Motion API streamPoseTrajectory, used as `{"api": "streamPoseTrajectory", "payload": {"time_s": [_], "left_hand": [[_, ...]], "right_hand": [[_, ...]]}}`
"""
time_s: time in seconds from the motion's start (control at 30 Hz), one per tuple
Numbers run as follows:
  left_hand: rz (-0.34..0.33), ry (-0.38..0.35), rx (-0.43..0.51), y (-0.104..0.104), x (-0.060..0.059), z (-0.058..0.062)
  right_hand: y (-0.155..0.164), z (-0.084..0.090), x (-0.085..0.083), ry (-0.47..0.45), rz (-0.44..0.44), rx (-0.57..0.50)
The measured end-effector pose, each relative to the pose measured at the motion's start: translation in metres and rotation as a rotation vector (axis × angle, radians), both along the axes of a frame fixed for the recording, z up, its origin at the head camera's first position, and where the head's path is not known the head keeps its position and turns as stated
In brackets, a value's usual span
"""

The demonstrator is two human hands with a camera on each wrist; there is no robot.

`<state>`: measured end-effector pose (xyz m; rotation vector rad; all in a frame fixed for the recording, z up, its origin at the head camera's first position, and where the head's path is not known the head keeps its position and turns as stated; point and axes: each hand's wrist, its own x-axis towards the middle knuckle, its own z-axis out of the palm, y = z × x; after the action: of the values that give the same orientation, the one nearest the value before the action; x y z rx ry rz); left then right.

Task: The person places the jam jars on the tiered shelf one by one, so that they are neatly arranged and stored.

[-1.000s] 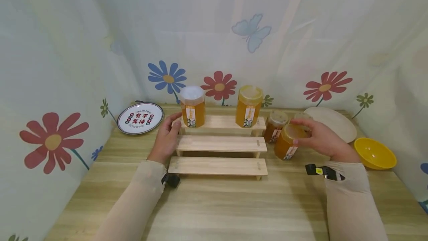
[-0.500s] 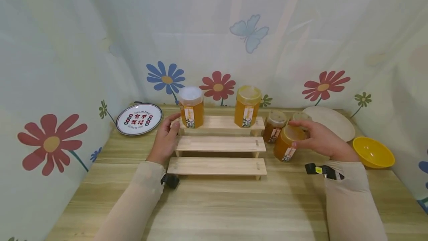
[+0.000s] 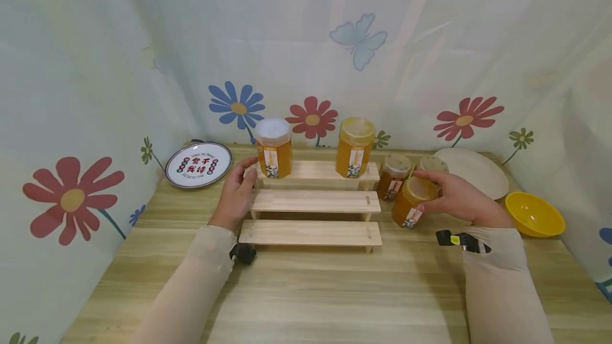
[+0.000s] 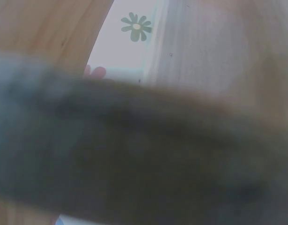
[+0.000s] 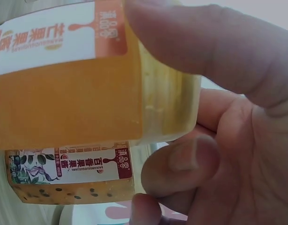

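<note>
My right hand (image 3: 461, 200) grips an amber mango jam jar (image 3: 407, 211) round its yellowish lid, with the thumb on the near side. In the right wrist view, that jam jar (image 5: 69, 103) overlaps a passion fruit jam jar (image 5: 78, 173) with dark seeds. My left hand (image 3: 235, 192) holds the left end of the top step of a wooden stepped stand (image 3: 315, 200), close beside a white-lidded amber jar (image 3: 274, 155). A yellow-lidded amber jar (image 3: 354, 153) stands further right on the same step. The left wrist view is mostly blocked by a dark blur.
Right of the stand, a darker jar (image 3: 393, 179) and another lidded jar (image 3: 432, 163) are partly hidden. Behind my right hand lie a beige plate (image 3: 483, 177) and a yellow bowl (image 3: 535, 215). A white printed plate (image 3: 198, 179) is at the back left. Flowered curtain (image 3: 296, 68) encloses the table (image 3: 306, 291).
The head view shifts slightly. Both hands and the jars keep nearly the same places, and my right hand still holds the mango jam jar.
</note>
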<state>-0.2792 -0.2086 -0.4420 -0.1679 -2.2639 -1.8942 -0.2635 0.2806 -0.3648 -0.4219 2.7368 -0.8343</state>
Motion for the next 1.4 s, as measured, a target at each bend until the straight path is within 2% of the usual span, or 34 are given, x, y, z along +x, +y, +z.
{"api": "streamPoseTrajectory", "payload": {"time_s": [0.2,0.3,0.33,0.47,0.57,0.63,0.9,1.13,1.23,1.4], "left_hand": [[-0.009,-0.009,0.003,0.007,0.015,0.021],[-0.011,-0.014,0.007,0.007,0.016,0.022],[-0.011,-0.013,0.006,0.007,0.016,0.022],[-0.009,-0.009,0.014,0.003,0.004,0.007],[-0.005,0.006,0.008,-0.001,-0.004,-0.004],[-0.005,0.017,0.006,-0.002,-0.006,-0.007],[0.0,0.049,-0.014,-0.003,-0.005,-0.007],[-0.005,0.057,-0.017,-0.002,-0.005,-0.007],[-0.006,0.056,-0.013,-0.002,-0.004,-0.007],[-0.005,0.053,-0.006,-0.002,-0.005,-0.008]], "right_hand": [[0.002,-0.002,-0.003,0.026,-0.008,0.02],[0.003,-0.003,-0.004,0.03,-0.012,0.018],[0.003,-0.004,-0.004,0.03,-0.012,0.016],[0.003,-0.001,-0.002,0.047,-0.008,0.023],[0.003,0.006,0.005,0.069,-0.007,0.019],[0.003,0.012,0.011,0.093,-0.003,0.002],[-0.003,0.032,0.034,0.165,0.075,-0.17],[-0.026,0.035,0.045,0.22,0.207,-0.378],[-0.038,0.033,0.046,0.229,0.201,-0.411],[-0.058,0.028,0.043,0.169,0.152,-0.458]]}}
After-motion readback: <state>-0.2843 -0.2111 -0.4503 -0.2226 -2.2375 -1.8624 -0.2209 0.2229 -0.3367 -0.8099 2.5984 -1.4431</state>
